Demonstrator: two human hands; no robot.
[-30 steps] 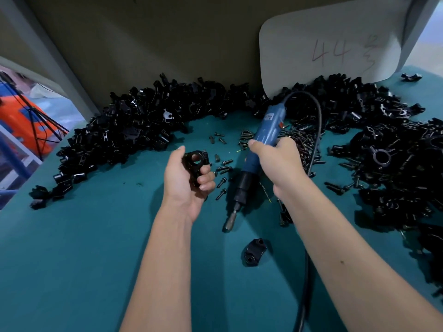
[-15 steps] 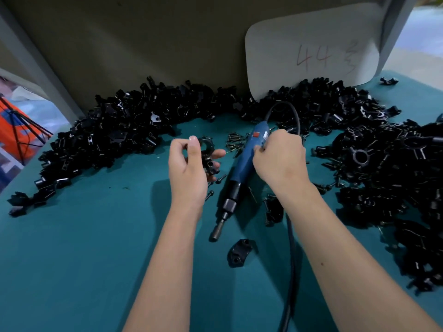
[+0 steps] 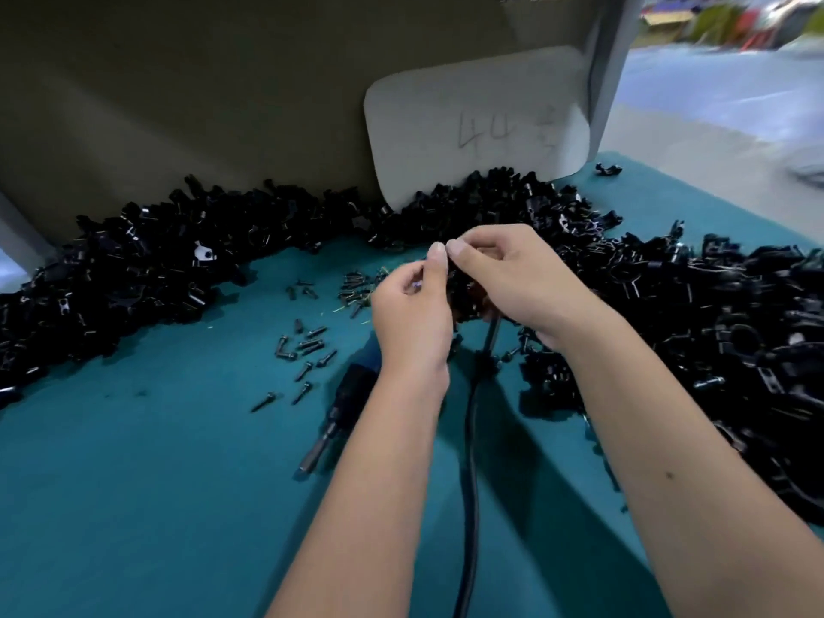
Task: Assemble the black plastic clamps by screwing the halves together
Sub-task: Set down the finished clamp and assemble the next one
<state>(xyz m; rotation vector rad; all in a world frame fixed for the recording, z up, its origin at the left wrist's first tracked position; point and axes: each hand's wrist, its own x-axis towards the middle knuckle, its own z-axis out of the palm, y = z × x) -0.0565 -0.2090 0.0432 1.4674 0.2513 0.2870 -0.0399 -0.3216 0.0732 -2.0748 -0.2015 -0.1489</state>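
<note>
Head view: both hands meet over a black clamp piece, screwdriver lying idle.

Left hand (image 3: 412, 305) and right hand (image 3: 512, 278) pinch the same dark clamp (image 3: 463, 292) between them, fingertips nearly touching above it; the part is mostly hidden, so its axis cannot be told. The electric screwdriver (image 3: 343, 408) lies on the teal table (image 3: 133, 483), under the left wrist, tip toward the viewer, nearer the left hand. Loose screws (image 3: 307, 345) lie just left.

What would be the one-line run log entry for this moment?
hands: left and right both on clamp | electric screwdriver: lying on table, not held | loose screws: beside it
</note>
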